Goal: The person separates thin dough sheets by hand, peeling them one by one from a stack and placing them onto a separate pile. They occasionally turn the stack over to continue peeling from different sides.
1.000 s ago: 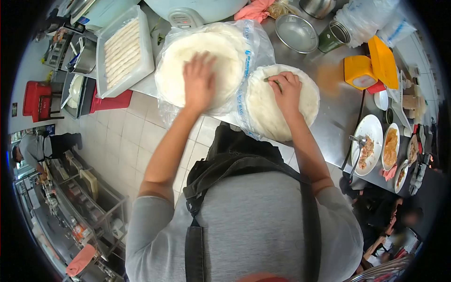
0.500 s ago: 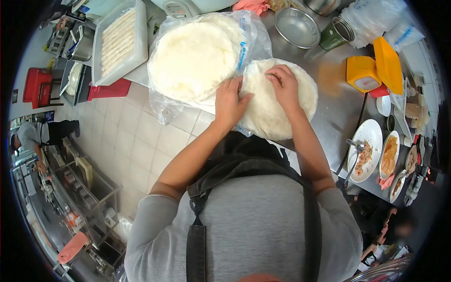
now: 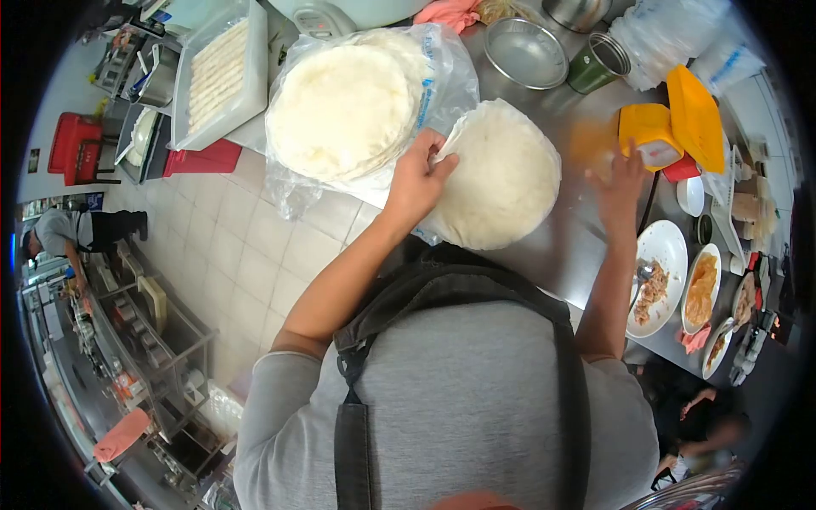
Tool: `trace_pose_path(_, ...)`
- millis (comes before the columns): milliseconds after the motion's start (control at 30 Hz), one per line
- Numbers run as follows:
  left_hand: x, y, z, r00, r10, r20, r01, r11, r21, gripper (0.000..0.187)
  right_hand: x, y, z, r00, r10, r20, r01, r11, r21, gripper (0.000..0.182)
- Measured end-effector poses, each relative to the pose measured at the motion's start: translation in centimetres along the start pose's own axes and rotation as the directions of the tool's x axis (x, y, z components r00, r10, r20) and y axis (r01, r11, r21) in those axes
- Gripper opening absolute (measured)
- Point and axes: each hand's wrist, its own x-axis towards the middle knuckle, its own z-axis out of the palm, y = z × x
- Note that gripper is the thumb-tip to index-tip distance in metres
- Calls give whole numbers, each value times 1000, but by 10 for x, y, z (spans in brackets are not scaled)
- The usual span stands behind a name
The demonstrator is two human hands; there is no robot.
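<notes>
- White round wrapper [image 3: 501, 174] lies flat on the steel worktop [image 3: 578, 246], just beside a plastic bag [image 3: 442, 85] holding a stack of wrappers [image 3: 344, 110].
- The left hand [image 3: 415, 180] is at the wrapper's left edge; its fingers [image 3: 438, 157] pinch that edge, lifted a little.
- The right hand [image 3: 619, 183] hovers over the worktop right of the wrapper, fingers [image 3: 625, 157] spread, holding nothing, just short of a yellow box [image 3: 650, 132].
- A plate with food [image 3: 659, 272] sits nearer the person's right elbow; a metal bowl [image 3: 527, 51] and a green cup [image 3: 595, 64] stand beyond the wrapper.
- A white tray of rolls [image 3: 219, 72] lies left of the bag.
</notes>
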Motion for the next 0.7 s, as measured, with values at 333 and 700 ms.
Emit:
trace_pose_path(333, 1, -7, -9, 891, -453, -23, 323, 670, -668, 36, -9, -85, 39, 933, -226, 280, 71, 879, 472, 64)
trace_pose_path(700, -37, 14, 1, 911, -388, 141, 338, 502, -796, 36, -37, -163, 7, 702, -531, 474, -546, 25, 837, 60)
